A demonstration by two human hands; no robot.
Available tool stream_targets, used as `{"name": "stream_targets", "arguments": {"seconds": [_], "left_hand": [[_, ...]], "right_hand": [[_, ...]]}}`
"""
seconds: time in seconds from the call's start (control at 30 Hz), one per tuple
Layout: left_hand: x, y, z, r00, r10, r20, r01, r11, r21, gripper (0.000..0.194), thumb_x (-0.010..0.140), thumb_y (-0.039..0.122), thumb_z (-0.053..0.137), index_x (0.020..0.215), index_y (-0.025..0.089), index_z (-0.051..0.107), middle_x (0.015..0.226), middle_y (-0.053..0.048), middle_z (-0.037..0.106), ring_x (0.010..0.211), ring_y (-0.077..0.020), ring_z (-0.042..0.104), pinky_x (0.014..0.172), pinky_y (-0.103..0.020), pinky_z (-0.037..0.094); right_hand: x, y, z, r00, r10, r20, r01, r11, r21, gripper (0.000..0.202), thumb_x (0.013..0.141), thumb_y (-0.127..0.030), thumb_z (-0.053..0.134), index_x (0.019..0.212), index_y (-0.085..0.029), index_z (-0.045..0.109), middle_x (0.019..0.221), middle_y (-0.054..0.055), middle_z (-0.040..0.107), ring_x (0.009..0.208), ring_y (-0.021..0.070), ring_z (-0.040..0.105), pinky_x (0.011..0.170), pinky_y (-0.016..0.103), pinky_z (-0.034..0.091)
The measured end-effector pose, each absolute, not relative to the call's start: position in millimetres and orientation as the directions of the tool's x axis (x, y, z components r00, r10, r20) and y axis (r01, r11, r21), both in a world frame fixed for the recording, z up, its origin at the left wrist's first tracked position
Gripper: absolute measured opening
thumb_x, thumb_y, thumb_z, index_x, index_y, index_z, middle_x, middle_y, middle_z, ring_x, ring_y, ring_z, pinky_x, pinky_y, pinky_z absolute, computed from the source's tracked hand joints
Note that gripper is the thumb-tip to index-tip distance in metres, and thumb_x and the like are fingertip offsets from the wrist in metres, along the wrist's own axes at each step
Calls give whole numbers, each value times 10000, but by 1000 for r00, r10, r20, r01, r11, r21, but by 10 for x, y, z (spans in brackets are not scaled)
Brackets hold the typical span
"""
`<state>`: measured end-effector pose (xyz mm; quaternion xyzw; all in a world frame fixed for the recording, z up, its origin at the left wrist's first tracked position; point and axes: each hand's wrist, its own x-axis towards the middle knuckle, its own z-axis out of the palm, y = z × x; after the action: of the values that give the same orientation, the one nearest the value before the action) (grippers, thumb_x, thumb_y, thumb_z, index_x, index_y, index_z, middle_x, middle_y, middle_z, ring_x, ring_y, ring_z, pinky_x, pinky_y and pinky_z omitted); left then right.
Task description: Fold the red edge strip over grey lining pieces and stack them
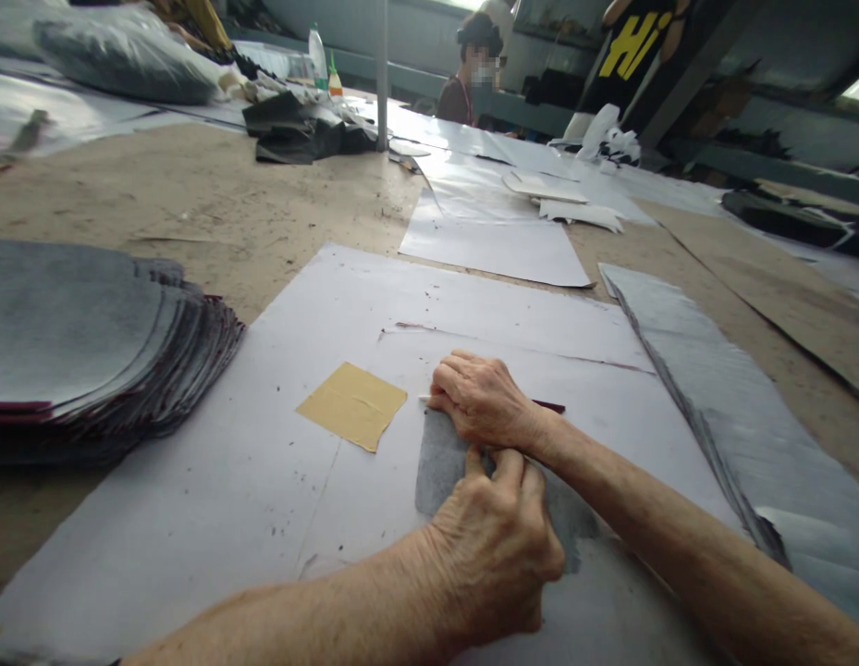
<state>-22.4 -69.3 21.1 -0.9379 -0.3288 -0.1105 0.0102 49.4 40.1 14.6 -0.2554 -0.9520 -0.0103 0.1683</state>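
A grey sheet piece lies on the white sheet in front of me, partly covered by both hands. My left hand presses on it, fingers bent and closed; what they hold, if anything, is hidden. Just beyond, my right hand is closed at the piece's far edge, around a thin item whose white tip shows at the left. A dark red strip sticks out behind the right wrist. Left of the hands lies a yellow square, touched by neither.
A thick stack of grey pieces stands at the left, and a stack of long grey sheets at the right. Farther back are white sheets, black scraps, a pole, bottles and other people.
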Motion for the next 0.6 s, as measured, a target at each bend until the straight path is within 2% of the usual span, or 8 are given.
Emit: {"name": "stream_targets", "arguments": {"seconds": [0.07, 0.2, 0.33, 0.43, 0.6], "left_hand": [[-224, -698, 199, 751, 619, 230, 625, -779, 55, 198, 733, 220, 470, 780, 117, 633, 816, -148, 550, 805, -285, 508, 655, -477, 490], [-229, -716, 159, 723, 627, 289, 647, -762, 34, 230, 747, 236, 464, 792, 81, 628, 827, -166, 563, 828, -289, 513, 732, -501, 477], [-218, -713, 147, 728, 623, 286, 640, -767, 44, 200, 719, 214, 475, 752, 94, 632, 781, -145, 561, 746, -260, 509, 705, -508, 485], [-208, -705, 156, 719, 631, 293, 647, -761, 50, 218, 730, 227, 471, 774, 88, 633, 760, -132, 545, 729, -253, 501, 684, -496, 490], [-212, -702, 174, 726, 636, 260, 644, -762, 65, 224, 757, 244, 462, 778, 92, 625, 772, -124, 532, 733, -243, 489, 697, -492, 482]], "right_hand": [[536, 400, 145, -776, 499, 387, 515, 854, -68, 113, 799, -164, 555, 689, -147, 533, 680, 33, 564, 664, 155, 483, 555, 247, 344], [795, 343, 209, -681, 572, 458, 550, 812, -196, 154, 819, -155, 513, 665, -156, 507, 640, 19, 540, 626, 131, 470, 595, 240, 365], [990, 264, 246, -744, 570, 348, 518, 821, -239, 159, 805, -145, 526, 649, -159, 503, 619, 6, 518, 600, 120, 461, 578, 230, 355], [986, 253, 210, -790, 547, 276, 505, 837, -211, 130, 777, -129, 559, 659, -158, 514, 629, 5, 528, 619, 126, 475, 583, 228, 357], [922, 277, 181, -744, 574, 342, 592, 804, -63, 136, 799, -137, 529, 665, -151, 516, 655, 32, 541, 646, 149, 473, 568, 243, 342]]}}
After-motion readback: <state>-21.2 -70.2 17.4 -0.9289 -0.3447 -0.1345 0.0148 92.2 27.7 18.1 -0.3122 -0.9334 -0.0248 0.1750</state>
